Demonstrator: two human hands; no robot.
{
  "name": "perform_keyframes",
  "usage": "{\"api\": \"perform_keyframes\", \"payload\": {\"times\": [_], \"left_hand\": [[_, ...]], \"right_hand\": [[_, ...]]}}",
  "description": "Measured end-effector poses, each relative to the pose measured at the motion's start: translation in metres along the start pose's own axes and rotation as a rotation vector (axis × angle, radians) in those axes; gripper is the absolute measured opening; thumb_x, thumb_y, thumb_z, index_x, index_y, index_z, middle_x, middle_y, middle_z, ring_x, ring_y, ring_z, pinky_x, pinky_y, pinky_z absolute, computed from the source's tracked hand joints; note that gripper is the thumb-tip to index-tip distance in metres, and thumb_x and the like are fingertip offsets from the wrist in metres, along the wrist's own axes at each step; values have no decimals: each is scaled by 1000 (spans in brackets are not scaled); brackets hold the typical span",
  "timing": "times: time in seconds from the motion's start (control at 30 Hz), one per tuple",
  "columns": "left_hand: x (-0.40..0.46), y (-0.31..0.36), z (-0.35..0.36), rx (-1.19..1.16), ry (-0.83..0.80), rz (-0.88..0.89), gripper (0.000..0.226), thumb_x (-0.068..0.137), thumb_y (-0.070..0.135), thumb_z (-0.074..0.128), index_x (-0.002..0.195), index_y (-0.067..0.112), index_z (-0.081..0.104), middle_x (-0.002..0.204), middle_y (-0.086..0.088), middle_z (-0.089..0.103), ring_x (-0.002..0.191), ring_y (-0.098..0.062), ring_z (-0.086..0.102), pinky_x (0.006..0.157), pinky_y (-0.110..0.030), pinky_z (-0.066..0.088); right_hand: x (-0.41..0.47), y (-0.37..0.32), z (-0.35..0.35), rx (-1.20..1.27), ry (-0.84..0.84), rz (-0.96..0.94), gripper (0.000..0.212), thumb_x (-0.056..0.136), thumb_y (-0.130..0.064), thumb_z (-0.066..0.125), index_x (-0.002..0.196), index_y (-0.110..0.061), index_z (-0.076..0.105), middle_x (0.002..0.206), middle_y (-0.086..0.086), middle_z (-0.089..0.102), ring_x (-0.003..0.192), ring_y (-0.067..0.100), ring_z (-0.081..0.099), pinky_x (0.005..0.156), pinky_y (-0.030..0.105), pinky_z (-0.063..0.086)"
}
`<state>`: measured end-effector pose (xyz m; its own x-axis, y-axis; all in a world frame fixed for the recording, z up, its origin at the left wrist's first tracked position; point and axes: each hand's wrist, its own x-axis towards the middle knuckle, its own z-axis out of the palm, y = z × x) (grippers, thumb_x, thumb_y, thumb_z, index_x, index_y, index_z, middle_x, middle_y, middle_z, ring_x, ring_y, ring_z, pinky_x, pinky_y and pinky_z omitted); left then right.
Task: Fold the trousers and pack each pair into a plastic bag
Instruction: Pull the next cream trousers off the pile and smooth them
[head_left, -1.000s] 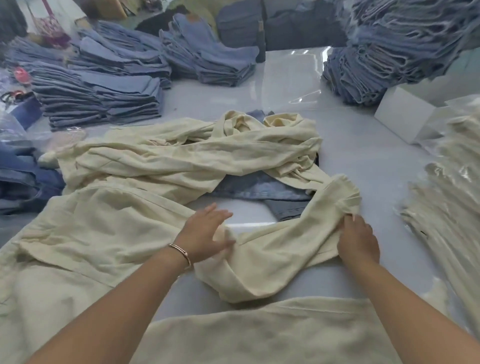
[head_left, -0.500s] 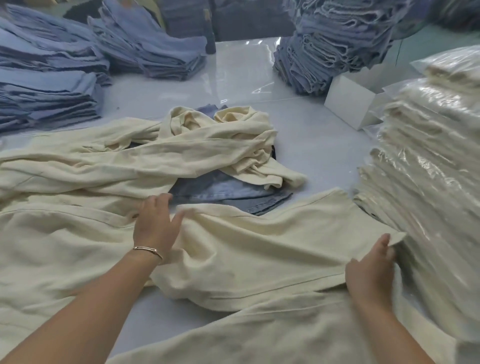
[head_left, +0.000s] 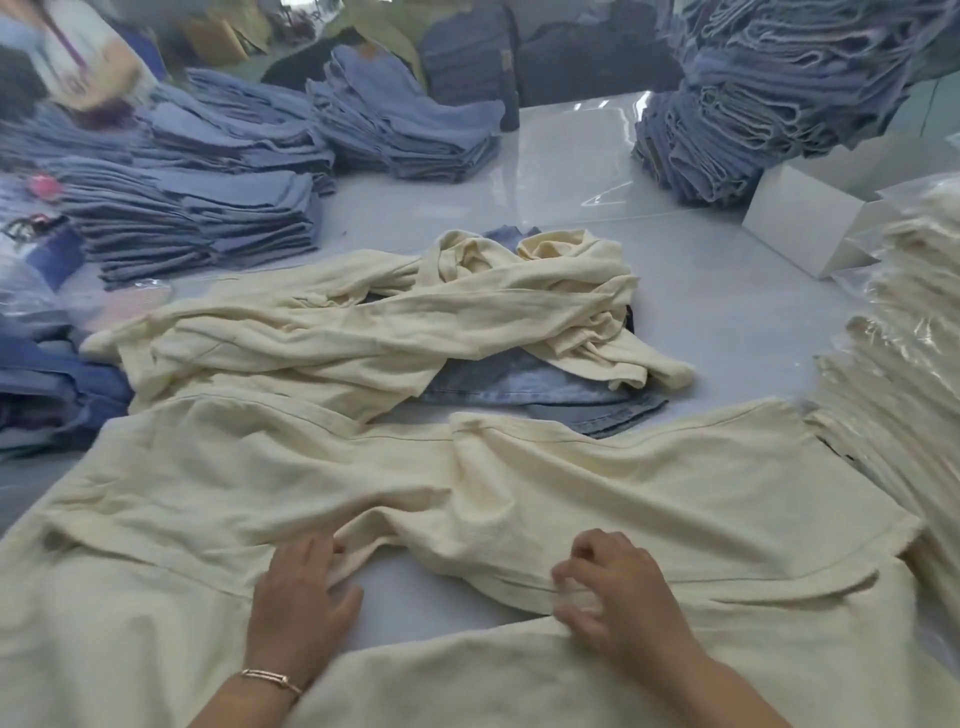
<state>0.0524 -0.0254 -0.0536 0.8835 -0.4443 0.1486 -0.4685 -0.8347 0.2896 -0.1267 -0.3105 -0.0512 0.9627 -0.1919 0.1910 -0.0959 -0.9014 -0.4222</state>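
- Head view: the glossy white table (head_left: 566, 171) has its widest bare area at the far middle, between the stacks of folded blue denim trousers on the left (head_left: 208, 208) and the tall leaning pile of blue denim on the far right (head_left: 753, 114).
- A second bare strip runs on the right, between the crumpled cloth and the white cardboard box (head_left: 800, 228).
- The right edge is closed by a stack of cream trousers packed in clear plastic bags (head_left: 904, 395), which lies touching the spread cloth.
- A small bare patch of table shows between the two hands.
- The cream cotton trousers being worked (head_left: 597, 493) lie spread across the near middle of the table, wide and mostly flat, with soft wrinkles and a visible seam line along the far edge.
- Behind them a second cream pair (head_left: 415, 322) lies twisted and bunched, on top of a folded pale blue denim pair (head_left: 540, 395).
- The left hand (head_left: 298, 613), with a thin metal bracelet (head_left: 270, 680) on the wrist, presses down, the fingers partly spread, and their tips pinch a fold of the cream cloth.
- The right hand (head_left: 618, 597) is curled closed, gripping the near hem of the same trousers.
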Motion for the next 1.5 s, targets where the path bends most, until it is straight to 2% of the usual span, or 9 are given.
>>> {"api": "perform_keyframes", "payload": {"times": [0.1,0.17,0.23,0.33,0.53,0.83,1.13,1.33,1.5], "left_hand": [[-3,-3,-11,156,-32,72,30,64,30,38,74,16,62,72,-2,60,69,-28,62,56,-34,47],[-3,-5,-21,230,-141,97,16,67,19,47,77,18,59,76,1,59,74,-26,62,58,-31,42],[-5,-14,-31,260,-259,12,16,74,13,49,80,28,52,85,7,53,84,-20,57,62,-30,34],[-21,-31,-40,269,-312,-54,23,75,14,50,66,33,40,77,9,46,79,-12,49,61,-24,32],[-35,-25,-43,174,-415,-72,22,83,19,48,69,36,48,84,13,52,95,-10,57,78,-23,44],[-61,-18,-60,-56,-223,-188,22,81,11,58,74,31,54,86,5,56,81,-13,55,73,-28,42],[4,-71,-128,252,-261,-144,14,91,26,52,100,24,61,109,2,51,102,-18,54,84,-29,42],[81,-115,-131,194,-216,-143,19,90,20,51,106,18,62,116,-3,57,109,-23,53,94,-37,43],[150,-150,-108,139,-176,-12,27,96,26,48,120,17,58,125,-2,57,119,-22,48,98,-40,42]], "right_hand": [[4,3,-2,-124,-163,125,38,72,-57,64,106,-41,62,111,-11,48,108,13,49,86,32,37],[3,11,-9,-218,-212,177,39,79,-61,55,114,-44,53,118,-15,40,117,7,40,88,27,30],[1,21,-20,-228,-199,237,32,83,-54,54,113,-43,50,120,-15,39,120,7,40,88,26,31],[-6,35,-38,-249,-170,357,28,83,-43,54,111,-39,50,118,-14,40,118,10,40,86,28,33],[-17,39,-58,-286,-208,431,32,84,-37,51,117,-36,51,126,-12,42,124,12,40,94,30,37],[-36,16,-64,-33,-22,297,27,81,-15,65,106,-22,64,112,-7,61,110,17,53,87,28,38],[20,-42,-33,-67,18,222,33,77,-9,69,110,-11,66,114,7,60,107,29,48,95,38,37],[88,-106,15,-117,-34,159,39,87,-24,60,126,-22,56,133,-5,50,125,20,40,99,36,31],[148,-118,51,-216,-14,269,52,91,-27,53,142,-23,43,150,-2,37,138,21,30,106,38,25]]}}
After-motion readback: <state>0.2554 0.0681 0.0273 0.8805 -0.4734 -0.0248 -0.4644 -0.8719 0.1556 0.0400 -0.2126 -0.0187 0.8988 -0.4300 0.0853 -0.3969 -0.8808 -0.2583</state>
